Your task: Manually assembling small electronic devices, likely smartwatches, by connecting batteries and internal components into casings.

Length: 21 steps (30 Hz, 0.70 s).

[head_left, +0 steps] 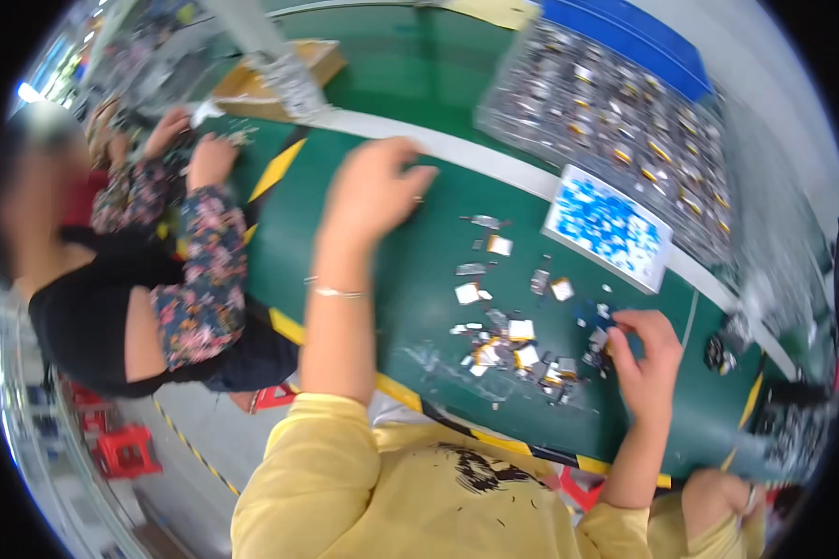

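Observation:
My left hand (375,189) is above the green tabletop near the pale rail, slightly blurred. Its thumb stands apart from the bent fingers, and nothing shows between them. On the right, my right hand (651,352) has its fingers and thumb curled together at a cluster of small dark parts (595,347); what the fingertips hold, if anything, is too small to make out. Between the hands lies a loose pile of small white and silver pieces with dark parts (508,349). Beyond it, several silver modules (471,269) and white squares (466,293) are laid out separately.
A white box of small blue pieces (609,229) stands beyond my right hand. Behind it is a clear tray of many parts (615,121) with a blue bin (634,37). At left a co-worker's hands (213,160) work at the table. Yellow-black tape (494,441) marks the near edge.

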Each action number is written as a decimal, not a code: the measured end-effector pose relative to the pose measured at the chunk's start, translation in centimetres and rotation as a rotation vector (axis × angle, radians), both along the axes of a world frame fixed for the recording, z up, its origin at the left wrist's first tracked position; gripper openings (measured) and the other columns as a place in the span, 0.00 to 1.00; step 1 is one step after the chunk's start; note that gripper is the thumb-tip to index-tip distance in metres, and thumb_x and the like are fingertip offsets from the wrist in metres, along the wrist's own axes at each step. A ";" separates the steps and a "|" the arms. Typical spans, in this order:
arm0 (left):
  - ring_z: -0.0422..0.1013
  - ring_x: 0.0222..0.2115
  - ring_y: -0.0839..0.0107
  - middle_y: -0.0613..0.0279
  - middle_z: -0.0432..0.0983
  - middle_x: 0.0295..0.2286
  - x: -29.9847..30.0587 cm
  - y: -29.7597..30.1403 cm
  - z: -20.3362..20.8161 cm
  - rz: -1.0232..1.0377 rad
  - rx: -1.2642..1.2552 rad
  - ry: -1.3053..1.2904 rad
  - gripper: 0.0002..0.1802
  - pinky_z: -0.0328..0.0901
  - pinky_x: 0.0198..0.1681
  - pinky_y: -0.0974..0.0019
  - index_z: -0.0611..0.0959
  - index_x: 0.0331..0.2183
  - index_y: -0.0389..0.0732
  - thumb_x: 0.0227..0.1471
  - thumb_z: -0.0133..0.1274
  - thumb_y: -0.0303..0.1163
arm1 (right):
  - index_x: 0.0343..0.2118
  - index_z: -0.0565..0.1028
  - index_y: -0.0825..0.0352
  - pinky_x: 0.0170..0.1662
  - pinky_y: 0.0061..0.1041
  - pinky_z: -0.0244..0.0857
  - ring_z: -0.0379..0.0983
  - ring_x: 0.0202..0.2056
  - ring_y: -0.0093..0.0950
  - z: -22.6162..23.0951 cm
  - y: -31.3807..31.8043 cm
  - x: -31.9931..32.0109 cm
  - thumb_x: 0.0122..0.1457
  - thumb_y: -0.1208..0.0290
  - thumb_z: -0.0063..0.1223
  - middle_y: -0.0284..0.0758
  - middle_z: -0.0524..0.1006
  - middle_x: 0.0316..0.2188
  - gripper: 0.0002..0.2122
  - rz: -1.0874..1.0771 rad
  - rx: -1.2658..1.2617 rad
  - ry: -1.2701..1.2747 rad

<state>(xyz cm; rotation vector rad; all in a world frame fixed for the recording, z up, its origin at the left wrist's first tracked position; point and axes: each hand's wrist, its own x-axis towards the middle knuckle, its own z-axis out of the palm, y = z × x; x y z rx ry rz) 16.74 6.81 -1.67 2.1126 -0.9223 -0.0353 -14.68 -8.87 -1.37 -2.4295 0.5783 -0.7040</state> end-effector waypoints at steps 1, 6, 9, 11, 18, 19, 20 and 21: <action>0.72 0.35 0.54 0.48 0.76 0.32 2.3 1.7 -0.9 -0.005 0.099 -0.296 0.18 0.66 0.40 0.57 0.80 0.35 0.37 0.40 0.59 0.35 | 0.27 0.75 0.68 0.31 0.29 0.63 0.70 0.26 0.35 0.0 -0.1 0.3 0.44 0.78 0.57 0.38 0.74 0.23 0.06 0.008 0.000 0.013; 0.67 0.45 0.51 0.44 0.69 0.46 7.1 5.5 -4.8 0.208 0.296 -0.289 0.30 0.61 0.50 0.55 0.74 0.47 0.41 0.39 0.60 0.37 | 0.29 0.75 0.69 0.33 0.28 0.64 0.71 0.28 0.34 -1.2 0.7 1.3 0.44 0.80 0.57 0.38 0.74 0.25 0.07 0.002 -0.005 0.077; 0.67 0.46 0.52 0.46 0.68 0.46 5.8 4.0 -4.0 0.255 0.426 -0.078 0.30 0.62 0.49 0.56 0.73 0.48 0.43 0.39 0.59 0.35 | 0.33 0.75 0.67 0.35 0.30 0.64 0.70 0.31 0.37 -2.0 1.5 2.6 0.44 0.79 0.57 0.38 0.73 0.27 0.10 0.063 -0.104 0.025; 0.70 0.41 0.54 0.50 0.73 0.40 5.1 2.8 -3.8 0.237 0.458 -0.177 0.25 0.65 0.45 0.59 0.75 0.45 0.43 0.40 0.56 0.31 | 0.42 0.73 0.63 0.40 0.32 0.63 0.68 0.38 0.35 -2.3 1.9 3.3 0.46 0.77 0.56 0.37 0.71 0.34 0.17 0.146 -0.154 0.123; 0.72 0.29 0.59 0.56 0.74 0.26 3.7 0.8 -3.5 0.122 0.381 0.014 0.18 0.66 0.35 0.64 0.78 0.39 0.41 0.39 0.52 0.25 | 0.45 0.72 0.61 0.47 0.35 0.57 0.64 0.43 0.33 -3.0 2.9 4.6 0.46 0.74 0.56 0.33 0.69 0.39 0.19 0.131 -0.323 0.272; 0.71 0.30 0.59 0.56 0.74 0.27 3.7 0.8 -3.3 0.090 0.355 0.074 0.19 0.66 0.35 0.63 0.78 0.38 0.41 0.38 0.55 0.27 | 0.45 0.72 0.61 0.47 0.35 0.57 0.64 0.43 0.33 -3.2 2.7 4.4 0.46 0.74 0.56 0.33 0.69 0.39 0.19 0.124 -0.323 0.270; 0.71 0.31 0.59 0.55 0.73 0.28 3.6 0.8 -3.1 0.059 0.329 0.133 0.20 0.66 0.36 0.63 0.78 0.38 0.41 0.36 0.57 0.29 | 0.42 0.73 0.62 0.47 0.34 0.58 0.65 0.41 0.33 -3.4 2.5 4.2 0.45 0.74 0.56 0.33 0.70 0.37 0.17 0.116 -0.338 0.264; 0.71 0.31 0.59 0.55 0.73 0.28 2.9 1.1 -2.7 0.060 0.332 0.127 0.20 0.66 0.36 0.63 0.78 0.38 0.41 0.36 0.57 0.29 | 0.39 0.74 0.63 0.46 0.32 0.59 0.66 0.39 0.33 -3.6 2.5 4.0 0.45 0.75 0.56 0.32 0.71 0.34 0.15 0.113 -0.351 0.254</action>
